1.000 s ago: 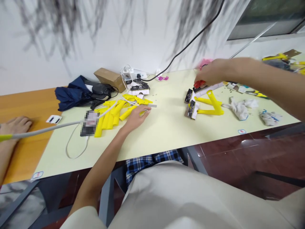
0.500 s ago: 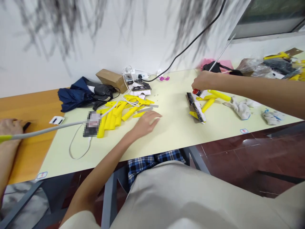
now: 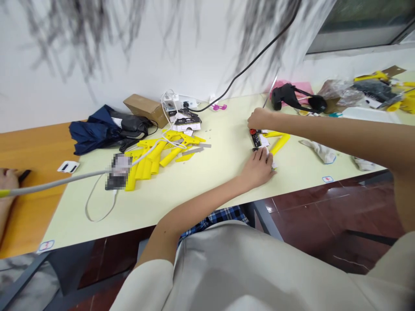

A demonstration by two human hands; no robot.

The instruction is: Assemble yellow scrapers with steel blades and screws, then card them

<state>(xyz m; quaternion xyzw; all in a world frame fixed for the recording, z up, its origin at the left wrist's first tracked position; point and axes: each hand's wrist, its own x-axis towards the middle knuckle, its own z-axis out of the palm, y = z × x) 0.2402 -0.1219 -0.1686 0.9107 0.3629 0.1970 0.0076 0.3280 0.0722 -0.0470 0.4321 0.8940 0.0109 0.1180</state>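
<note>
My right hand [image 3: 261, 119] is closed around a screwdriver [image 3: 270, 90]. Its long metal shaft sticks up past the fist, and a red handle end shows below. Just beneath, my left hand [image 3: 257, 168] lies with bent fingers over a small black-and-white cardboard box [image 3: 260, 140], gripping its near part and hiding much of it. Beside the box are yellow plastic handles [image 3: 281, 141]. Farther left, several yellow scraper-like handles [image 3: 147, 166] lie in a pile with flat grey blades [image 3: 198, 149].
Boxes [image 3: 186, 123], a power strip [image 3: 186, 103] and a dark blue umbrella [image 3: 94, 129] line the back. A grey cable [image 3: 65, 180] crosses the left side. Black straps [image 3: 293, 97] and white gloves [image 3: 320, 151] lie right. Another person's hand [image 3: 8, 179] rests far left.
My left hand has moved right from beside the yellow pile onto the black-and-white box. My right hand, with the screwdriver, has shifted slightly left, and the shaft stands steeper.
</note>
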